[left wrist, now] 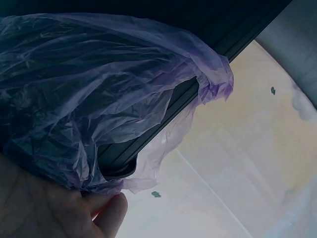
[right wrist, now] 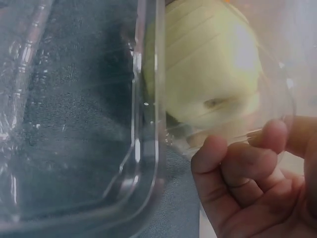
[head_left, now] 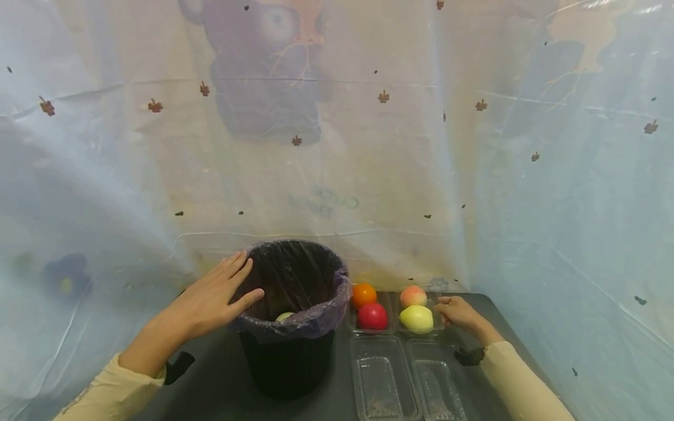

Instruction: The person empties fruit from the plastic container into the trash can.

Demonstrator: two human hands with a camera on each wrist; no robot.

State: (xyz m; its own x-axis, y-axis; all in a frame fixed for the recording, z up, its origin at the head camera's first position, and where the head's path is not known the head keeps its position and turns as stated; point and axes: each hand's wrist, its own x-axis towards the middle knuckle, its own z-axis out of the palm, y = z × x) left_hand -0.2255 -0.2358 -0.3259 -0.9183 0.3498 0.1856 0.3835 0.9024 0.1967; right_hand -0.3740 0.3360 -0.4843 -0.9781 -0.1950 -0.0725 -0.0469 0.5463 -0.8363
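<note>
My left hand (head_left: 213,295) rests against the left rim of a black trash bin (head_left: 286,359), its fingers straight. A thin purple bag (left wrist: 124,79) lines the bin and folds over its rim. Part of a pale round thing (head_left: 284,316) shows inside the bin. My right hand (head_left: 460,316) pinches the edge of a clear plastic tray (right wrist: 292,99) between thumb and fingers. In that tray are a yellow lemon (head_left: 416,319) and a pinkish peach (head_left: 413,296). The lemon's pale side (right wrist: 203,69) fills much of the right wrist view.
Left of the held tray, another clear tray (head_left: 390,310) holds an orange (head_left: 363,295) and a red fruit (head_left: 372,316). Two more clear trays (head_left: 384,377) stand nearer on the dark table (head_left: 210,386). A translucent printed sheet (head_left: 337,175) hangs behind and at both sides.
</note>
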